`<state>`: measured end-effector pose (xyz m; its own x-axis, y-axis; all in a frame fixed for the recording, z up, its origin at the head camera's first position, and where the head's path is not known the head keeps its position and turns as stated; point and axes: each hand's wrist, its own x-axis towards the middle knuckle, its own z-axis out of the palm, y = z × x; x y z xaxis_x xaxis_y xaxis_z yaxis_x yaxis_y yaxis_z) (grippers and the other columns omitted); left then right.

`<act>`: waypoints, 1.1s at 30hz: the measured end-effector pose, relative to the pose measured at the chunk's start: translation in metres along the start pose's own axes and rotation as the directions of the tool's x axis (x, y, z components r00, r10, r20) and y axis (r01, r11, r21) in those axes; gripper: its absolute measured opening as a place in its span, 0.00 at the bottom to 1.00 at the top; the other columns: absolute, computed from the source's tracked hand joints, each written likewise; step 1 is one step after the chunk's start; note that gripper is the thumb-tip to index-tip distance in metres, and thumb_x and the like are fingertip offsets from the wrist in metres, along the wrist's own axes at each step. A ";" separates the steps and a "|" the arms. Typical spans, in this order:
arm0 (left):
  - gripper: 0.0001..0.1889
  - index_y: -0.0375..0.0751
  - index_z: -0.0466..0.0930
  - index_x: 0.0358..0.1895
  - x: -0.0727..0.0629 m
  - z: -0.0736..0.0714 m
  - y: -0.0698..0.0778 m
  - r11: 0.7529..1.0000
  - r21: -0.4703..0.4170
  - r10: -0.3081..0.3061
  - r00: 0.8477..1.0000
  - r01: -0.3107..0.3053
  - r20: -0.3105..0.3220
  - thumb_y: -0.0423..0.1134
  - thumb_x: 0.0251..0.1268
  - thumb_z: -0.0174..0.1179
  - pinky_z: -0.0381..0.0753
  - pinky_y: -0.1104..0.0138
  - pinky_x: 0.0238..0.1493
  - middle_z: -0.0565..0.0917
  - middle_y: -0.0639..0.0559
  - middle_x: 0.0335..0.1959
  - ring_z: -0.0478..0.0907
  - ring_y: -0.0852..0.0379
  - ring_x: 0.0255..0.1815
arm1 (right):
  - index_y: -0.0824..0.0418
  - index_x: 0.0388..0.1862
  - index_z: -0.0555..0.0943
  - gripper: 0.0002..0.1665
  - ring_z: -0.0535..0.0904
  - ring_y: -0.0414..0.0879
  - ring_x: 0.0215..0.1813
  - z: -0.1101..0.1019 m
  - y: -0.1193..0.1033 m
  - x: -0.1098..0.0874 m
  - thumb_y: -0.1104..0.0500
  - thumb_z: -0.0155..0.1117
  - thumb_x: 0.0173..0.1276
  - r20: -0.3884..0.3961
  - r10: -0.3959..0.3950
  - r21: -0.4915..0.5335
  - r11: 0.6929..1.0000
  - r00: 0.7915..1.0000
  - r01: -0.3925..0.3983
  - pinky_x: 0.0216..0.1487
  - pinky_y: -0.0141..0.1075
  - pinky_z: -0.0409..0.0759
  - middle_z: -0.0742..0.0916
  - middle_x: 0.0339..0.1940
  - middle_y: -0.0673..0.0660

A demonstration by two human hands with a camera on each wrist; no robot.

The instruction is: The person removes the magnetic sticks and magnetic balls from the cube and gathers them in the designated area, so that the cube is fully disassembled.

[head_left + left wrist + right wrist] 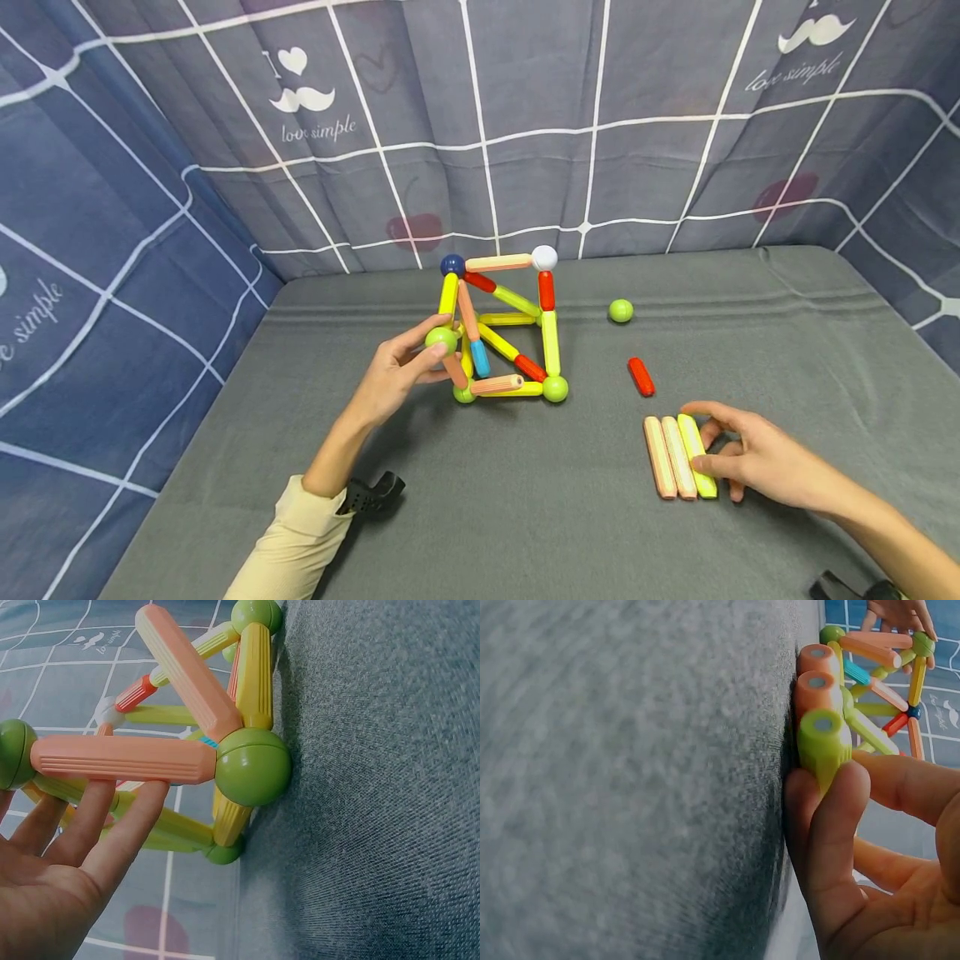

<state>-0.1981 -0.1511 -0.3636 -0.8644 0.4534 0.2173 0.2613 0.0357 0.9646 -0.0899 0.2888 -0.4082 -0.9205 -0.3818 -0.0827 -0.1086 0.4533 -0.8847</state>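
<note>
My left hand (pixel 393 375) holds a green ball (pixel 439 339) between thumb and fingers at the near left corner of a framework of magnetic sticks and balls. From that ball an orange stick (pixel 124 759) runs down to a lower green ball (pixel 253 766), with two fingers touching the stick's side. Another orange stick (pixel 497 384) juts from the lower ball, its far end free. At the right, my right hand (pixel 765 462) pinches a yellow-green stick (pixel 689 435), which lies beside two peach sticks (pixel 660 458) on the cloth.
A short red stick (pixel 641 377) and a loose green ball (pixel 620 311) lie right of the framework. Its top carries a dark blue ball (pixel 452 265) and a white ball (pixel 544 258). Behind hangs a checked curtain (pixel 540 183); grey cloth (pixel 540 500) covers the table.
</note>
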 end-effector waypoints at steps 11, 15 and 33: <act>0.26 0.29 0.63 0.72 0.001 0.000 -0.002 1.000 -0.019 -0.006 1.000 0.006 0.002 0.32 0.74 0.54 0.82 0.52 0.49 0.66 0.30 0.69 0.80 0.51 0.53 | 0.73 0.67 0.65 0.33 0.75 0.43 0.16 0.001 -0.001 0.002 0.63 0.66 0.69 -0.013 0.031 -0.028 0.999 0.999 -0.032 0.18 0.39 0.79 0.75 0.39 0.62; 0.26 0.29 0.63 0.72 0.001 -0.001 -0.003 1.000 -0.014 0.003 1.000 -0.002 0.005 0.32 0.74 0.54 0.82 0.52 0.49 0.66 0.29 0.68 0.79 0.47 0.55 | 0.72 0.64 0.69 0.29 0.72 0.42 0.13 0.000 -0.006 0.002 0.63 0.66 0.69 -0.059 0.007 -0.097 0.995 0.998 -0.012 0.14 0.38 0.76 0.75 0.37 0.60; 0.26 0.30 0.63 0.72 0.000 -0.001 -0.003 1.000 -0.009 0.003 1.000 -0.003 0.000 0.33 0.74 0.54 0.83 0.53 0.48 0.69 0.34 0.69 0.76 0.36 0.58 | 0.61 0.57 0.79 0.20 0.83 0.49 0.47 0.047 -0.084 0.073 0.62 0.68 0.67 -0.050 -0.139 0.000 0.990 0.989 0.140 0.26 0.41 0.83 0.80 0.54 0.63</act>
<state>-0.1993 -0.1525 -0.3661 -0.8633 0.4540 0.2204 0.2604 0.0266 0.9651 -0.1302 0.1854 -0.3617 -0.9141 -0.4003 0.0647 -0.2361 0.3958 -0.8875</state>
